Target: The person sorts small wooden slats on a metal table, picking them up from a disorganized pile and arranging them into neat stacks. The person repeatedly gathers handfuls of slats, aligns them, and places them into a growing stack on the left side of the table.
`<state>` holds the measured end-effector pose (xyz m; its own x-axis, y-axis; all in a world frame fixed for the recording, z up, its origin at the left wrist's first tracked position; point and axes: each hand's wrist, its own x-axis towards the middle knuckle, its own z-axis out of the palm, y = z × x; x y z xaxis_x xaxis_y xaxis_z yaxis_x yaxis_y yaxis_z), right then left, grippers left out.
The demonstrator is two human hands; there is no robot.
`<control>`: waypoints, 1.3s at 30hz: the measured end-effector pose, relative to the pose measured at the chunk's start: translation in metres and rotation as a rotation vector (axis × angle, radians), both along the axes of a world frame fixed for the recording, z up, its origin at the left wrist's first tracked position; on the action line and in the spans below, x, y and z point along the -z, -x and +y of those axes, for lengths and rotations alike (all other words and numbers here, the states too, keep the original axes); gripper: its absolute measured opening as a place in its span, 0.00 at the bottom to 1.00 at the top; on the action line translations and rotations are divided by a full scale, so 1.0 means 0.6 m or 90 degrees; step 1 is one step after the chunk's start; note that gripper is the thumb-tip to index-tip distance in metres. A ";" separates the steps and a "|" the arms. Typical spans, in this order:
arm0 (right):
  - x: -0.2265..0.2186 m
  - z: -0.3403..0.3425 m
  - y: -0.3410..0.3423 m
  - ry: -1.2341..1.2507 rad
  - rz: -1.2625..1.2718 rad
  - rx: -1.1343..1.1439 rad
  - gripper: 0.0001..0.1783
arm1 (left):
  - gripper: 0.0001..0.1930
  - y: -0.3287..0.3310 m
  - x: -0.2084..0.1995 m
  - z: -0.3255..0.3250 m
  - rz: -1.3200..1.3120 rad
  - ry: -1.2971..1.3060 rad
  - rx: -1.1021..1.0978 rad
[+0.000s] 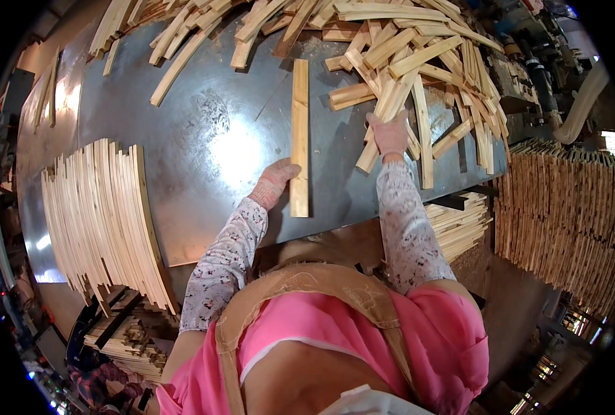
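My left hand (274, 182), in a pinkish knit glove, grips the lower part of a single wooden strip (300, 124) by its left edge. The strip points away from me over the metal table (203, 152). At the near right edge of a loose heap of wooden strips (418, 52), my right hand (390, 135), gloved likewise, is closed around one slanting wooden strip (367, 158). Its fingertips are partly hidden among the wood.
A neat row of strips (100, 214) lies side by side on the table's left. More strips are strewn along the far edge. Stacked wood (556, 214) stands at the right beside a pale hose (584, 104). Another person (100, 384) is at the lower left.
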<state>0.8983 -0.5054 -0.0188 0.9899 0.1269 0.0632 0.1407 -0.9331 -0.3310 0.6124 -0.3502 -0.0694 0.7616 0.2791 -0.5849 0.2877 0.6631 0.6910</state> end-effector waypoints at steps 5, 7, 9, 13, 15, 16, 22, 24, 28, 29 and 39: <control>0.048 -0.042 0.038 -0.217 0.170 0.022 0.39 | 0.22 0.186 -0.054 -0.007 0.344 -0.500 -0.048; 0.035 -0.073 0.100 -0.325 0.263 -0.046 0.35 | 0.25 0.304 -0.108 0.014 0.616 -0.656 0.066; 0.024 -0.097 0.191 -0.492 0.507 -0.078 0.31 | 0.25 0.524 -0.020 0.058 0.848 -0.847 0.149; 0.019 -0.091 0.373 -0.750 0.861 -0.111 0.29 | 0.37 0.635 -0.092 0.110 0.835 -1.036 0.006; 0.047 -0.080 0.413 -0.610 0.790 -0.403 0.33 | 0.36 0.509 -0.146 0.104 0.550 -0.844 -0.082; 0.069 -0.068 0.427 -0.480 0.643 -0.600 0.36 | 0.33 0.512 -0.063 0.090 0.336 -0.567 -0.275; -0.027 0.035 0.510 -0.275 0.764 -0.603 0.31 | 0.29 0.265 -0.126 0.054 0.190 -0.303 0.285; -0.007 0.054 0.518 -0.375 0.937 -0.427 0.29 | 0.28 0.286 -0.108 0.048 0.212 -0.211 0.121; 0.032 0.080 0.524 -0.464 1.032 -0.323 0.35 | 0.25 0.414 -0.021 0.041 0.444 -0.670 0.092; 0.031 0.093 0.522 -0.448 1.052 -0.341 0.36 | 0.24 0.467 0.004 0.048 0.452 -0.688 0.066; 0.060 0.223 0.629 -0.081 0.730 -0.592 0.32 | 0.29 0.641 -0.039 0.045 0.568 -0.754 -0.116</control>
<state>0.5208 -0.3713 -0.0550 0.0753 0.7818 -0.6190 0.2693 -0.6136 -0.7422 0.2276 -0.3233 -0.0459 0.1884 0.9617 -0.1989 0.8710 -0.0700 0.4862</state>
